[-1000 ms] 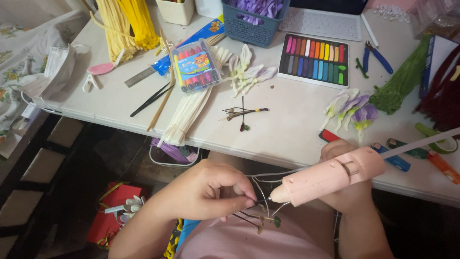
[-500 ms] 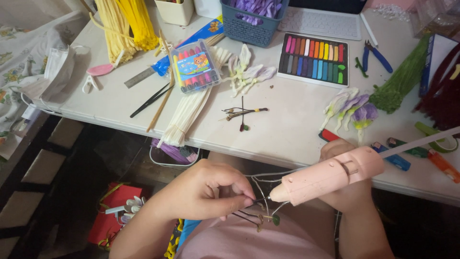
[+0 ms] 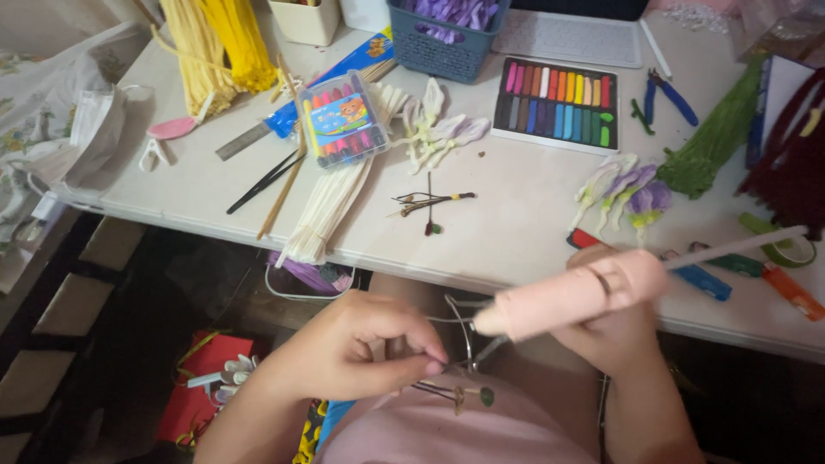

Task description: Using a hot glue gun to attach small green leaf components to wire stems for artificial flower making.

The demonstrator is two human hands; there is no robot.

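My left hand (image 3: pixel 357 352) is low in the middle of the view, fingertips pinched on thin wire stamens (image 3: pixel 455 391) with small dark tips, held over my lap. My right hand (image 3: pixel 614 331) grips a pink glue gun (image 3: pixel 571 296), its nozzle pointing left toward the wires and a pale stick poking out behind it. Both hands hover below the white table's near edge (image 3: pixel 516 262). More wire stamens (image 3: pixel 430 204) lie on the table above my hands.
On the table lie a pastel set (image 3: pixel 556 105), a crayon box (image 3: pixel 341 119), white petals (image 3: pixel 434 131), purple flowers (image 3: pixel 627 193), cream pipe cleaners (image 3: pixel 331 206), yellow ones (image 3: pixel 219 43), green ones (image 3: pixel 718 137), blue pliers (image 3: pixel 666 93), a blue basket (image 3: pixel 447 34), and a ruler (image 3: pixel 245 140).
My left hand's fingers have closed a little tighter on the wires. The glue gun stays almost where it was.
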